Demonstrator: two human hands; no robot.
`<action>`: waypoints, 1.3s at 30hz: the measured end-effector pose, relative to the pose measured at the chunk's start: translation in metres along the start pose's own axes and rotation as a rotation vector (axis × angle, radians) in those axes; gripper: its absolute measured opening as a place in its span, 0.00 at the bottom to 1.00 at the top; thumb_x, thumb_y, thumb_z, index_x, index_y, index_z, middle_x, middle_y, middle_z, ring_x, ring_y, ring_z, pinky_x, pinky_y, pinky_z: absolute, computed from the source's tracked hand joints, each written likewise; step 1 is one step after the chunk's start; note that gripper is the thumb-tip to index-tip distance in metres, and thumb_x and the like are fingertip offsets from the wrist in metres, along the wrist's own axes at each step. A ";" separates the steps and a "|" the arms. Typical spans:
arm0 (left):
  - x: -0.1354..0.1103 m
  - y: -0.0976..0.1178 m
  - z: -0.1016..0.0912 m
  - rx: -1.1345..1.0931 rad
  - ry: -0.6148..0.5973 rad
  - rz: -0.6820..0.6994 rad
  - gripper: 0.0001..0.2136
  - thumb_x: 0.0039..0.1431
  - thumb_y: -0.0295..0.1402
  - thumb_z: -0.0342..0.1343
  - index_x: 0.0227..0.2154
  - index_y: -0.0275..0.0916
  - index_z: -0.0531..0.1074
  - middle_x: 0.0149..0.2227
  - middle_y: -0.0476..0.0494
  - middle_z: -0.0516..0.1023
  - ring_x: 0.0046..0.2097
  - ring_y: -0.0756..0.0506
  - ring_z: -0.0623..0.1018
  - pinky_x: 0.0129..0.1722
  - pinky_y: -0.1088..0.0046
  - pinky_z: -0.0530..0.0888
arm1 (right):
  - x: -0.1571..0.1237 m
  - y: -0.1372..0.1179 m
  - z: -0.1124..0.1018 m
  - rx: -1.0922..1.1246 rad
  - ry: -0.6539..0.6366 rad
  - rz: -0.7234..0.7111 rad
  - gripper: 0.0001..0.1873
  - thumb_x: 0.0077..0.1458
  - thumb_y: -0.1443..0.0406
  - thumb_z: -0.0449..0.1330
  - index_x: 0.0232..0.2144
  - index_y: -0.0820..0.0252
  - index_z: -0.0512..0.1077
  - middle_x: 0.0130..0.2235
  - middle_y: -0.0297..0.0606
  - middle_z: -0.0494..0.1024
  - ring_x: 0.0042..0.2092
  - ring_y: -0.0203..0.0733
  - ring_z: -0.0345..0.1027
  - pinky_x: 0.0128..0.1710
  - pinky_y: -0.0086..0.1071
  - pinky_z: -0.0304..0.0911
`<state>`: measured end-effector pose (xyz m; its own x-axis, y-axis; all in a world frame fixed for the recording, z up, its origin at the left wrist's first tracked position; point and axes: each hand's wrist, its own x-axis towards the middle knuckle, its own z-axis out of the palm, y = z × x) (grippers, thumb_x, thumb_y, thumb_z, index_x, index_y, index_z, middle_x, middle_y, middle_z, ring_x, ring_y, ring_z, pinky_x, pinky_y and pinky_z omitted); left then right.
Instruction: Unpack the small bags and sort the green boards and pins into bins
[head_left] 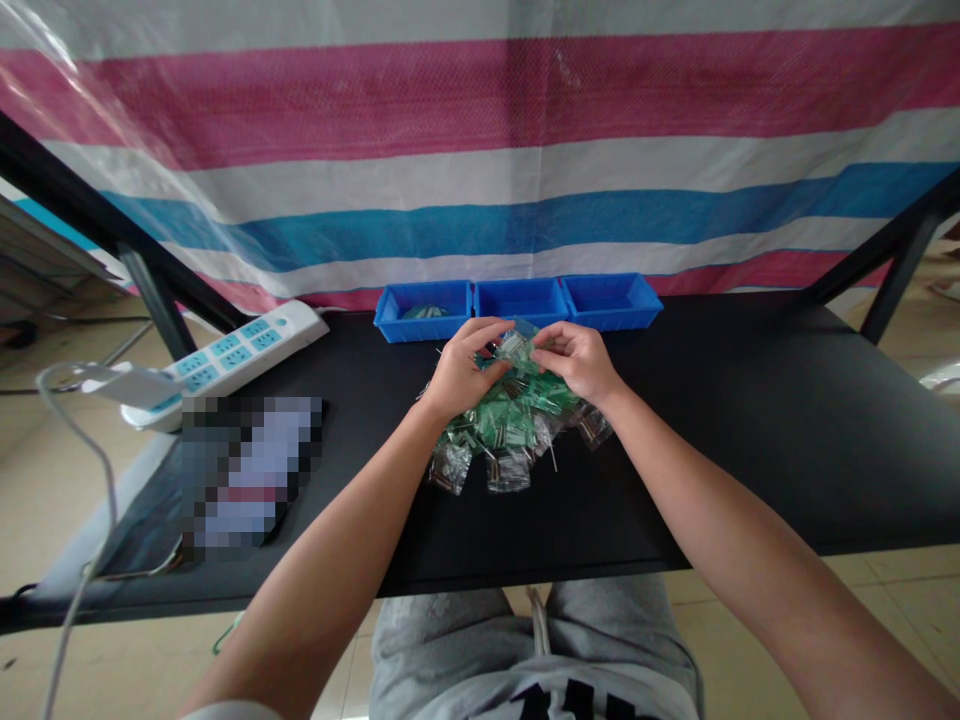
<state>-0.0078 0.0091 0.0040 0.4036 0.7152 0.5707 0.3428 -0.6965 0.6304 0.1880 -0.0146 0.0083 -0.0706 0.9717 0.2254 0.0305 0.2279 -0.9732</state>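
Grey clothing with a black print and a pale drawstring (442, 640) fills the bottom centre of the frame, below the near edge of a flat black bench (750, 450). At mid-frame, a small clear plastic packet with a greenish tint (516, 348) is over a loose heap of clear and green plastic packets (501, 420). The right hand (579, 362) seems to pinch its right edge between thumb and fingers; the left hand (466, 372) curls around its left side, though whether those fingers clamp it I cannot tell.

Such a packet should be light, limp and slippery (its contents are too small to name), so a flat edge or corner looks the best hold.

Just beyond the hands, three bright blue plastic bins (517, 318) stand in a row; their near walls are the nearest obstacle. At left are a long white power strip with blue sockets (289, 325) and a pixelated dark-edged rectangle (255, 475), both apart from the heap.
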 end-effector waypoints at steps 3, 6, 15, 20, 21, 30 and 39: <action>0.000 0.001 -0.001 0.065 0.000 0.051 0.15 0.58 0.31 0.58 0.48 0.39 0.75 0.46 0.40 0.76 0.44 0.45 0.76 0.44 0.68 0.76 | 0.000 -0.001 0.000 0.015 -0.035 0.024 0.17 0.40 0.56 0.70 0.29 0.58 0.71 0.22 0.30 0.73 0.23 0.36 0.66 0.26 0.32 0.64; 0.000 0.001 -0.001 0.149 0.054 0.098 0.10 0.60 0.34 0.57 0.41 0.39 0.78 0.47 0.40 0.75 0.47 0.45 0.76 0.49 0.65 0.74 | 0.000 0.000 0.000 0.028 -0.036 0.030 0.19 0.42 0.53 0.68 0.32 0.58 0.71 0.22 0.29 0.72 0.22 0.35 0.65 0.23 0.30 0.59; -0.002 -0.002 0.000 0.124 0.326 -0.144 0.16 0.56 0.39 0.60 0.45 0.38 0.70 0.27 0.50 0.77 0.29 0.51 0.75 0.30 0.76 0.72 | 0.004 0.002 -0.006 0.042 0.012 0.053 0.23 0.47 0.47 0.64 0.34 0.59 0.72 0.29 0.36 0.78 0.23 0.33 0.66 0.18 0.27 0.51; 0.000 -0.009 -0.007 0.201 0.506 -0.217 0.12 0.58 0.39 0.57 0.42 0.39 0.72 0.26 0.51 0.77 0.26 0.52 0.74 0.29 0.77 0.70 | 0.000 0.005 -0.004 -0.049 -0.040 0.009 0.22 0.47 0.48 0.64 0.33 0.60 0.73 0.28 0.35 0.77 0.25 0.35 0.66 0.22 0.29 0.59; 0.001 -0.011 -0.010 0.247 0.529 -0.213 0.10 0.60 0.39 0.55 0.38 0.39 0.74 0.27 0.50 0.78 0.27 0.51 0.75 0.31 0.76 0.71 | -0.001 0.006 -0.003 -0.078 -0.055 -0.004 0.21 0.48 0.48 0.64 0.33 0.60 0.73 0.28 0.35 0.77 0.26 0.35 0.67 0.24 0.30 0.61; 0.004 -0.024 -0.033 0.579 0.460 -0.335 0.22 0.62 0.41 0.49 0.57 0.41 0.68 0.52 0.40 0.77 0.56 0.37 0.71 0.56 0.54 0.65 | -0.008 -0.005 -0.002 -0.432 -0.163 -0.166 0.13 0.53 0.57 0.61 0.31 0.61 0.76 0.30 0.39 0.80 0.31 0.40 0.72 0.30 0.31 0.64; 0.001 -0.016 -0.031 0.739 0.070 -0.604 0.30 0.60 0.51 0.45 0.62 0.43 0.61 0.70 0.36 0.48 0.68 0.28 0.50 0.60 0.40 0.52 | -0.010 -0.010 -0.002 -0.455 -0.253 -0.188 0.13 0.49 0.57 0.63 0.32 0.63 0.76 0.28 0.38 0.79 0.28 0.37 0.70 0.26 0.29 0.60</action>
<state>-0.0393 0.0225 0.0105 -0.0602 0.9512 0.3027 0.9351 -0.0524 0.3505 0.1905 -0.0262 0.0157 -0.3522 0.8793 0.3205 0.4183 0.4542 -0.7866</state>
